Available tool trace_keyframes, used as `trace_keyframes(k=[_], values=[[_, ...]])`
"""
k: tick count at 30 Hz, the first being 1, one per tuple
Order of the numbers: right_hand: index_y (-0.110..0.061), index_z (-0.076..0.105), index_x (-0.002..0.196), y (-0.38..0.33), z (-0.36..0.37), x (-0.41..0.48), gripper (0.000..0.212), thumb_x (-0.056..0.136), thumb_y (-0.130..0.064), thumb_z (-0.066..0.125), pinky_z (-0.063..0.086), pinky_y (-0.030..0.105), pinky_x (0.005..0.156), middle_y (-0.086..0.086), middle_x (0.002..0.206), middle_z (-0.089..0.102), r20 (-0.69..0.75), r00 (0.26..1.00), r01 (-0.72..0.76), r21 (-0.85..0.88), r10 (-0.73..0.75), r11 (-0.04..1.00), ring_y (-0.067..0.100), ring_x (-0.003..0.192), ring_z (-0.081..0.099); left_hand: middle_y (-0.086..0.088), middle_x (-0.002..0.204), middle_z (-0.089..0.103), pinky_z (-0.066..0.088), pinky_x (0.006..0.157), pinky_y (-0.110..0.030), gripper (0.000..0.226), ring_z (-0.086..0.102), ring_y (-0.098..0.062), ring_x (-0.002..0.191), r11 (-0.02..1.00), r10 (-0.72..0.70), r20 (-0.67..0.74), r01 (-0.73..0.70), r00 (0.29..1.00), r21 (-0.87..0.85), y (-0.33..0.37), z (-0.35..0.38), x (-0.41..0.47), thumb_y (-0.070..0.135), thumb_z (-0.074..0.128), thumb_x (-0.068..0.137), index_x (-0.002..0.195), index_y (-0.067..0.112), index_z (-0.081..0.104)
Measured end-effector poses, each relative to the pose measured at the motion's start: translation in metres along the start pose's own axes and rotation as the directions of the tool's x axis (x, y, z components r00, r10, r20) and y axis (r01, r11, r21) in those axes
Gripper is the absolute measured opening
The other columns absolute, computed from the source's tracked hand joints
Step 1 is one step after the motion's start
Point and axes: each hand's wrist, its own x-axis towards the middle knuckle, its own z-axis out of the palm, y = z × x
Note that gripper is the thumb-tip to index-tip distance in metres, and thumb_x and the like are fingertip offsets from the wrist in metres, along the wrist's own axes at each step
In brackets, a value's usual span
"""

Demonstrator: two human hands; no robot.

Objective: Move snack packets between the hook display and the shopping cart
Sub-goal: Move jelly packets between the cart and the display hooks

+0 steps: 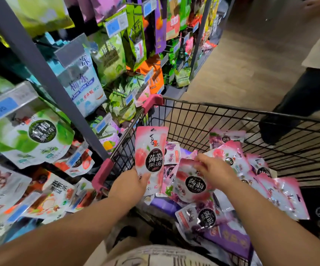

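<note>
My left hand (130, 184) grips a pink-and-white peach jelly pouch (151, 150) by its bottom edge, thumb on the front and the fingers curled behind. The pouch stands upright above that hand, label facing me, over the near-left side of the black wire shopping cart (232, 109).

My right hand (216, 171) is lower, to the right of the left hand and inside the cart. Its fingertips are curled and pinch the top edge of a second pink pouch (191, 183), which lies face up just under and left of that hand. The fingertips are slightly blurred, so I cannot tell the exact finger placement.

A loose pile of pink pouches (258, 169) sits to the right of my right hand. A purple grape pouch (205, 217) lies nearer to me, below it.

A pink plastic corner guard (102, 173) on the cart rim is just left of my left hand. The grey-framed hook display (40, 60) is further left, hung with a green-and-white pouch (40, 137) and a pale blue pouch (84, 87).

Another person's dark trouser leg and shoe (278, 127) stand on the wooden floor (241, 64), beyond the cart's far side and well past my right hand.
</note>
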Motion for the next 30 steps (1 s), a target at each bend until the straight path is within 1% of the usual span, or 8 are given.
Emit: trace_keyframes(k=[3, 9, 13, 16, 20, 23, 27, 30], values=[[-0.031, 0.055, 0.104, -0.005, 0.009, -0.002, 0.013, 0.095, -0.040, 0.057, 0.033, 0.021, 0.052, -0.011, 0.086, 0.059, -0.069, 0.996, -0.043, 0.063, 0.047, 0.997, 0.015, 0.075, 0.057, -0.012, 0.095, 0.066, 0.050, 0.076, -0.037, 0.040, 0.062, -0.032, 0.090, 1.000, 0.011, -0.011, -0.011, 1.000, 0.008, 0.000, 0.000, 0.000, 0.046, 0.044, 0.096, 0.106, 0.011, 0.059], [-0.021, 0.056, 0.084, 0.019, 0.022, -0.010, 0.023, 0.079, -0.017, 0.079, 0.040, 0.023, 0.058, -0.007, 0.078, 0.060, -0.175, 0.941, -0.157, 0.531, 0.289, 0.833, 0.012, 0.067, 0.056, -0.012, 0.097, 0.066, 0.050, 0.077, -0.037, 0.041, 0.062, -0.032, 0.091, 0.999, 0.035, -0.023, -0.035, 0.999, 0.024, 0.000, 0.001, 0.001, 0.045, 0.042, 0.097, 0.111, 0.010, 0.057], [-0.009, 0.062, 0.079, 0.030, 0.045, -0.016, 0.018, 0.076, -0.008, 0.080, 0.054, 0.037, 0.076, 0.005, 0.077, 0.066, 0.039, 0.914, -0.300, 0.736, 0.405, 0.607, 0.020, 0.072, 0.062, -0.011, 0.095, 0.066, 0.050, 0.076, -0.037, 0.041, 0.061, -0.030, 0.089, 0.999, 0.037, -0.026, -0.037, 0.999, 0.027, 0.000, 0.001, 0.001, 0.045, 0.041, 0.097, 0.110, 0.010, 0.057], [-0.008, 0.061, 0.081, 0.031, 0.063, -0.019, 0.021, 0.076, -0.012, 0.080, 0.050, 0.038, 0.082, 0.012, 0.089, 0.067, 0.229, 0.870, -0.451, 0.730, 0.437, 0.514, 0.026, 0.084, 0.063, -0.010, 0.090, 0.064, 0.048, 0.073, -0.036, 0.041, 0.061, -0.029, 0.085, 0.999, 0.030, -0.028, -0.029, 0.999, 0.026, 0.000, 0.002, 0.001, 0.046, 0.041, 0.097, 0.108, 0.010, 0.057], [-0.007, 0.064, 0.096, 0.032, 0.080, -0.017, 0.027, 0.080, -0.023, 0.078, 0.053, 0.039, 0.082, 0.014, 0.101, 0.068, 0.295, 0.829, -0.544, 0.623, 0.475, 0.562, 0.030, 0.090, 0.064, -0.010, 0.093, 0.063, 0.043, 0.071, -0.033, 0.041, 0.060, -0.030, 0.090, 0.999, 0.033, -0.038, -0.032, 0.999, 0.031, 0.000, 0.001, -0.001, 0.046, 0.041, 0.097, 0.110, 0.010, 0.056], [-0.011, 0.062, 0.112, 0.030, 0.081, -0.017, 0.028, 0.091, -0.030, 0.066, 0.048, 0.030, 0.065, 0.013, 0.109, 0.064, 0.273, 0.839, -0.528, 0.617, 0.471, 0.583, 0.023, 0.082, 0.058, -0.010, 0.102, 0.066, 0.042, 0.073, -0.032, 0.040, 0.061, -0.030, 0.097, 1.000, 0.031, -0.055, -0.031, 0.998, -0.001, 0.000, 0.001, -0.002, 0.044, 0.043, 0.097, 0.115, 0.012, 0.058], [-0.010, 0.060, 0.085, 0.031, 0.081, -0.012, 0.018, 0.097, -0.024, 0.058, 0.046, 0.032, 0.064, 0.019, 0.099, 0.065, 0.201, 0.836, -0.511, 0.622, 0.510, 0.594, 0.024, 0.078, 0.055, -0.008, 0.103, 0.067, 0.046, 0.078, -0.033, 0.039, 0.061, -0.029, 0.097, 0.998, 0.016, -0.037, -0.018, 0.999, -0.052, -0.002, -0.001, -0.003, 0.044, 0.045, 0.096, 0.117, 0.014, 0.059], [-0.010, 0.061, 0.090, 0.024, 0.077, -0.012, 0.016, 0.100, -0.019, 0.052, 0.041, 0.025, 0.056, 0.008, 0.089, 0.060, 0.201, 0.838, -0.525, 0.551, 0.508, 0.649, 0.022, 0.080, 0.054, -0.009, 0.105, 0.068, 0.048, 0.083, -0.036, 0.040, 0.061, -0.030, 0.099, 0.997, 0.015, -0.017, -0.016, 1.000, -0.070, -0.002, -0.003, -0.003, 0.043, 0.045, 0.096, 0.116, 0.013, 0.061]])
